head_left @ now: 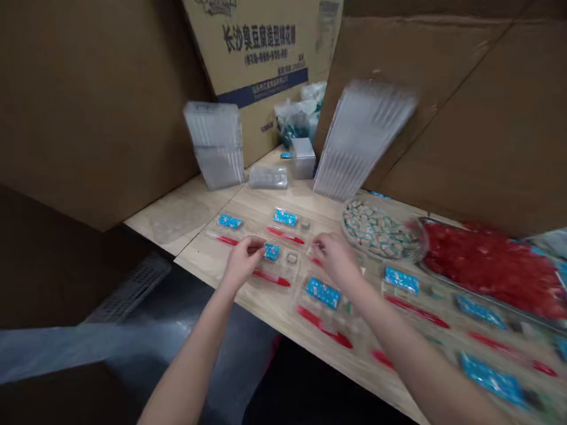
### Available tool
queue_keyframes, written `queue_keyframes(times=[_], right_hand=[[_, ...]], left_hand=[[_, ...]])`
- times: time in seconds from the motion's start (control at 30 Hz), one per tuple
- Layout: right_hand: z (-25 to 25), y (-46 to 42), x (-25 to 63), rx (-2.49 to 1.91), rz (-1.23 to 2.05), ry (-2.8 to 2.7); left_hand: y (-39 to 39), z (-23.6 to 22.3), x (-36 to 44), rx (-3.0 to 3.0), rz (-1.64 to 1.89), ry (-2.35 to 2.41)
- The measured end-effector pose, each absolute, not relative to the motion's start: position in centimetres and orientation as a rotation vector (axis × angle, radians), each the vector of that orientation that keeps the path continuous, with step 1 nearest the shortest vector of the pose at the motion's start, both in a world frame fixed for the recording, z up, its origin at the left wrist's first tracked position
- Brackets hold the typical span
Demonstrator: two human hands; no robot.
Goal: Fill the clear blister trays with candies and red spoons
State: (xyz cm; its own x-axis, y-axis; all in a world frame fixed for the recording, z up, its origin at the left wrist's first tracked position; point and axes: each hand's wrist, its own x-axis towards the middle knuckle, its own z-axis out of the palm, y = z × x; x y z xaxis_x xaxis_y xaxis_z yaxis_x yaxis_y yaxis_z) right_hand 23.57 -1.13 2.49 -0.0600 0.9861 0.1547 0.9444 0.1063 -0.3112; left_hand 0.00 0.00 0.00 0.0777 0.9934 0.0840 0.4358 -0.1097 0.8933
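Your counter [206,258] bears a bowl [422,245] of small packets [376,229], cardboard [482,118] behind. Your left hand [243,261], at a blue packet [271,252], and right hand [336,257] are half-curled; grips unclear.

The left hand [244,258] has its fingertips at a blue patterned rectangular packet [271,252] on the pale wooden counter [199,258]; the right hand [335,255] is near a round clear plastic tub [424,237].

Blue white-patterned packet [271,252], partly hidden, in clear tray [283,267], just below frame centre; red stick [272,278] below, slanting down rightward; pale square [292,258] right.
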Motion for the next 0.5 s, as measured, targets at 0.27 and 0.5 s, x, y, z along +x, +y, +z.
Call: queue_keyframes(times=[0.27,0.5], right_hand=[[3.3,-1.6,40.5,-2.162,0.059,-1.828],[1.6,0.9,41.8,-2.082,0.231,-1.950]], left_hand=[[0.5,2.8,3.9,1.885,0.918,1.322],[1.0,3.8,5.9,2.196,0.621,1.393]])
